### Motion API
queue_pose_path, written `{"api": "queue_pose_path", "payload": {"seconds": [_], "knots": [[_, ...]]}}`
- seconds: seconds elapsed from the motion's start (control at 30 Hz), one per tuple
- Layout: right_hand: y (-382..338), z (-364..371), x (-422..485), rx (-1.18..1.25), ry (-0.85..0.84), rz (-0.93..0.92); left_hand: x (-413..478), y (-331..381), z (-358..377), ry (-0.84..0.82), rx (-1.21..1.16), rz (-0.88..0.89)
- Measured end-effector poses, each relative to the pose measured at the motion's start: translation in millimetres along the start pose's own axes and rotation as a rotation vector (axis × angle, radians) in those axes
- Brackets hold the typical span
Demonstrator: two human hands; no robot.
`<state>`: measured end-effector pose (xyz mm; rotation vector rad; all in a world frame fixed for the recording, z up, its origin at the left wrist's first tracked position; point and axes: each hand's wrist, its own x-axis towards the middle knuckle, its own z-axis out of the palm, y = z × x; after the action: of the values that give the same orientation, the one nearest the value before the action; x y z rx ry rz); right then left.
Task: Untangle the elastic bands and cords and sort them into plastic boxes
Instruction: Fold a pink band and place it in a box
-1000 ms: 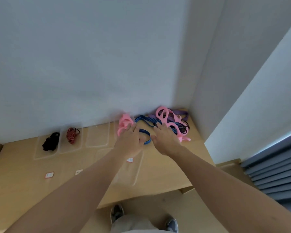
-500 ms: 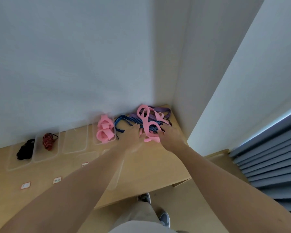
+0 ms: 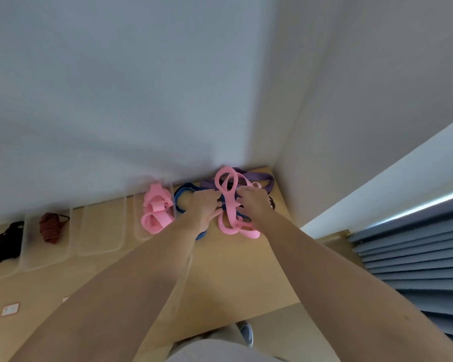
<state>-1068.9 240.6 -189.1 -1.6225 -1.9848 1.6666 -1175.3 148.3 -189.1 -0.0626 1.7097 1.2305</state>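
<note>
From the head view, a pale wooden table (image 3: 233, 270) runs into a corner of smooth white walls. The tangle (image 3: 236, 220) of bands lies in that corner. It includes a soft, flat pink band (image 3: 230, 212) looped in a figure-eight, a blue striped woven band (image 3: 182, 197) and a flat purple strap (image 3: 256, 177).

Both bare arms reach into it. The left hand (image 3: 204, 207) curls its fingers into the strands beside the pink band. The right hand (image 3: 254, 202) bends its fingers over the top of the pile. Each grip is narrow and closed on the tangle, though which strand each one pinches is hidden.

A row of clear, round-cornered plastic boxes (image 3: 100, 246) stands along the wall to the left. One holds folded pink bands (image 3: 156, 212), the next shows nothing inside, then a red-and-black striped cord (image 3: 50, 227), then a black cord (image 3: 5, 241). A small white label (image 3: 10, 309) lies flat on the table. Blue-grey slats (image 3: 416, 257) show at the right.
</note>
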Motion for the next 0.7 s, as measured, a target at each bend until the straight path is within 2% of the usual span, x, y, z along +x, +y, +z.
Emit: {"api": "queue_pose_path", "payload": {"seconds": [0.03,0.1,0.17,0.27,0.4,0.57,0.7], "knots": [[-1,2,3,-0.048,-0.019,0.028,4,1,1,-0.016,-0.026,-0.011],[-8,5,11,0.016,0.084,0.051,14,2,2,-0.042,-0.080,-0.036],[-13,10,19,-0.002,0.047,0.093,21,2,4,-0.073,-0.133,-0.058],[-10,13,25,0.323,0.042,0.247,26,0,7,-0.037,-0.177,-0.097],[-7,11,27,0.509,-0.020,0.310,34,3,6,-0.054,-0.236,-0.132],[-15,0,15,0.523,-0.154,0.218,28,10,-4,-0.236,-0.318,-0.149],[-16,-13,1,0.570,-0.243,0.065,10,16,-12,-0.375,-0.241,0.019]]}}
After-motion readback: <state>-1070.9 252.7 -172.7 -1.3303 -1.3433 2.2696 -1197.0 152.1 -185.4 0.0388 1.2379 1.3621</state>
